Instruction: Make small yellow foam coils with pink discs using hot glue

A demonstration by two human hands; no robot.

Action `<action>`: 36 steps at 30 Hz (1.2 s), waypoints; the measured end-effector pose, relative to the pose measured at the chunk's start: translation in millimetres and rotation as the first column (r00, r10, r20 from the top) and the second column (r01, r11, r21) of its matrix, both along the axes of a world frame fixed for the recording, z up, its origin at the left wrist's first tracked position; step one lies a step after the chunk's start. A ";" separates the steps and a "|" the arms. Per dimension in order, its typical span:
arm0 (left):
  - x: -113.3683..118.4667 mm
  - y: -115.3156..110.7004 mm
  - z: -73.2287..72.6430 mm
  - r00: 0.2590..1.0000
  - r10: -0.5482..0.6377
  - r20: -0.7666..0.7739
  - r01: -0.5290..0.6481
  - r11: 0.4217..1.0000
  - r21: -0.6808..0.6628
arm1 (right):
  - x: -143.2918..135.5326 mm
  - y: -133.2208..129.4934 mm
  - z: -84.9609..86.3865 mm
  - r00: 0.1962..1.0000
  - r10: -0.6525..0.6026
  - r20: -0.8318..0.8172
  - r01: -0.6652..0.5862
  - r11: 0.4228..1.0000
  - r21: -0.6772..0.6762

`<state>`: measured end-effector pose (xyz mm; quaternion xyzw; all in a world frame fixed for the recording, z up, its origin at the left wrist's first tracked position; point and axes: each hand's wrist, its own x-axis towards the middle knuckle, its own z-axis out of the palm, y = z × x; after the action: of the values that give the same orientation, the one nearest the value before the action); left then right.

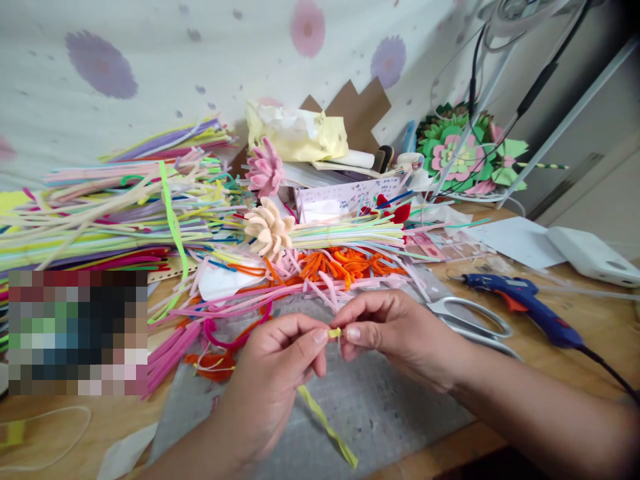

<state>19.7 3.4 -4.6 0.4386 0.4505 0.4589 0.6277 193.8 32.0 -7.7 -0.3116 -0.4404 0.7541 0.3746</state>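
Note:
Over the grey cutting mat (400, 413), the fingertips of my left hand (283, 363) and my right hand (405, 333) meet at a small yellow piece (335, 333), each pinching one end. It looks like thin tape or crepe paper, and a thin pale strand shows just under it. A twisted yellow-green strip (327, 427) runs down from beneath my left hand across the mat. Whether it joins the pinched piece is hidden by my fingers. Silver-handled scissors (473, 320) lie behind my right wrist, their blades mostly covered.
A blue glue gun (523, 303) rests at right, its cord trailing away. Bundles of pipe cleaners (110, 220) fill the left and back. Orange pipe-cleaner pieces (350, 265), a cream flower (269, 229) and a pink flower (264, 168) sit behind my hands. A pixelated patch covers part of the left.

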 end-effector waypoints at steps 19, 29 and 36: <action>-2.7 -1.9 4.5 0.874 0.063 -0.482 0.057 0.972 0.230 | -6.2 -2.3 8.4 0.845 -0.370 0.386 -0.051 0.663 0.747; -1.4 1.1 6.9 0.878 0.052 -0.477 0.038 0.984 0.176 | -6.4 -2.2 13.1 0.771 -0.337 0.541 -0.099 0.775 0.624; -5.7 -0.7 -2.4 0.959 -0.054 -0.279 0.089 0.990 0.113 | -2.0 3.7 13.0 0.929 -0.004 0.371 -0.093 0.966 0.241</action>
<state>14.0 2.7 -7.1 0.5525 0.4875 0.3977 0.5468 191.8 35.8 5.3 -0.3867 -0.6030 0.6277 0.3048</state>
